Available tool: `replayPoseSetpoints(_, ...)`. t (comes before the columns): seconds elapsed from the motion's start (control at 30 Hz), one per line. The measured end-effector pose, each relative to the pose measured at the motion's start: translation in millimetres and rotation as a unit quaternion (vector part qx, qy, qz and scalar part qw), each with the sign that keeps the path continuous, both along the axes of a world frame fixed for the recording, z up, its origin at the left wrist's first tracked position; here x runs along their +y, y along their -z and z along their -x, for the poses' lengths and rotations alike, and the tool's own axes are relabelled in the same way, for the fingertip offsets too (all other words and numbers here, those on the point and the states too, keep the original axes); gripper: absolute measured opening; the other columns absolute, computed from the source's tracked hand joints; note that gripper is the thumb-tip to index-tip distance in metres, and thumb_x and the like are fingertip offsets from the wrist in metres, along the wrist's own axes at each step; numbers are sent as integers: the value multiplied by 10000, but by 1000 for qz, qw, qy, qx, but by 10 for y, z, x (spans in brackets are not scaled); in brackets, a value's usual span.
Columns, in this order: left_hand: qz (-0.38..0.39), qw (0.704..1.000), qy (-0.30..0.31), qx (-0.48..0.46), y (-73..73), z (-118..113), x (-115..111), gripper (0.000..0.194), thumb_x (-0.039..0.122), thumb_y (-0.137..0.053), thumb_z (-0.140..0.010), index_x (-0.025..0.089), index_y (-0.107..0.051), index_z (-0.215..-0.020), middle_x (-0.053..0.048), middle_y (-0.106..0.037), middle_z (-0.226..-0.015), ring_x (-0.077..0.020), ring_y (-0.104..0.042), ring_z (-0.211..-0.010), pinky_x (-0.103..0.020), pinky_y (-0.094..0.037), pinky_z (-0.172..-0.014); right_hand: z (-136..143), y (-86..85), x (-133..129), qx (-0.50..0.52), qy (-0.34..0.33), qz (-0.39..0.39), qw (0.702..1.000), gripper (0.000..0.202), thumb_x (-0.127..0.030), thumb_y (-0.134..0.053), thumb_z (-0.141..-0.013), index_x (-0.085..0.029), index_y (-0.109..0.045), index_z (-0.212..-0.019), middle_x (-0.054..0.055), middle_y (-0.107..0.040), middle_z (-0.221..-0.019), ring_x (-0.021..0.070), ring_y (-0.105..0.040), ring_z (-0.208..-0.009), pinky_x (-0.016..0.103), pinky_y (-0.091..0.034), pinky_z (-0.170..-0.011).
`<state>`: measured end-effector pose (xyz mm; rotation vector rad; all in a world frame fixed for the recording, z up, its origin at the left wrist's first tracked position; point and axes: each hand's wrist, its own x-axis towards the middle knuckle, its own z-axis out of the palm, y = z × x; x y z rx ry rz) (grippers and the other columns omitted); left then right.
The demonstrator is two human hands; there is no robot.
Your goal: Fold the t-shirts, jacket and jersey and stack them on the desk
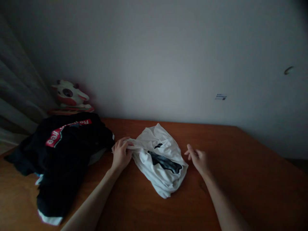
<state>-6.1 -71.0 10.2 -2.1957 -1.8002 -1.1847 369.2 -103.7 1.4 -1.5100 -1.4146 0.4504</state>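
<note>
A crumpled white T-shirt (145, 163) with a dark print lies bunched in the middle of the wooden table. My left hand (121, 153) is closed on a gathered bit of its left side, which is drawn out toward the hand. To the right of the shirt, just apart from it, my right hand (197, 158) hovers with nothing in it. Its fingers are loosely bent, and the thumb and forefinger stand apart.
A heap of black clothing (69, 163) with red-and-white lettering covers the table's left side. Behind it, a cow figure (69, 93) sits by the curtain (19, 86). The wooden table (240, 179) meets a pale wall with a small label (220, 97) and a hook (288, 70).
</note>
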Motion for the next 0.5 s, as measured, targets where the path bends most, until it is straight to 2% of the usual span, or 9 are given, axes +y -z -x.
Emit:
replayPoseSetpoints(0.07, 17, 998, 55, -12, -32, 4, -11, 191, 184, -500, -796, 216, -665, -887, -96, -730, -1128, -299, -658, -1063, -485, -472, -973, 15, -12, 2, -23, 22, -68, 997, 581, -757, -536, -861, -212, -719, -777, 68, -720, -696, 213, -671, -647, 315, -522, -655)
replayPoseSetpoints(0.17, 45, 991, 128, 4, -101, -79, -81, 238, 331, -520, -843, 200, -656, -987, -83, -742, -949, -288, -679, -938, -459, -485, -933, 168, -43, -16, -97, -44, -121, 987, 482, -678, -618, -852, -216, -716, -944, 96, -741, -944, 244, -689, -873, 368, -545, -826)
replayPoseSetpoints(0.27, 96, 980, 173, 6, -211, -166, -164, 389, 460, -533, -892, 188, -682, -1127, -72, -737, -876, -265, -682, -859, -392, -502, -847, 386, -53, -67, -182, -120, -99, 971, 502, -608, -736, -788, -223, -716, -1111, 106, -711, -1084, 276, -663, -1036, 403, -518, -939)
replayPoseSetpoints(0.33, 168, 962, 215, -10, -286, -176, -198, 421, 514, -526, -913, 190, -726, -1091, -59, -735, -812, -229, -678, -762, -328, -497, -744, 494, -36, -91, -200, -145, -59, 967, 475, -563, -741, -799, -224, -726, -1131, 105, -707, -1109, 278, -664, -1042, 400, -510, -942)
replayPoseSetpoints(0.4, 264, 926, 265, -54, -341, -143, -208, 484, 580, -491, -929, 180, -761, -961, -53, -723, -730, -204, -659, -672, -285, -472, -640, 538, -12, -88, -175, -153, -23, 972, 362, -519, -650, -879, -213, -747, -1047, 98, -724, -1044, 257, -684, -956, 377, -516, -880)
replayPoseSetpoints(0.5, 418, 825, 340, -172, -360, -68, -190, 658, 677, -375, -943, 141, -755, -936, -57, -679, -596, -192, -624, -539, -279, -463, -545, 470, 22, -28, -82, -141, 11, 987, 396, -540, -536, -934, -200, -740, -933, 73, -739, -883, 232, -687, -815, 331, -507, -759)
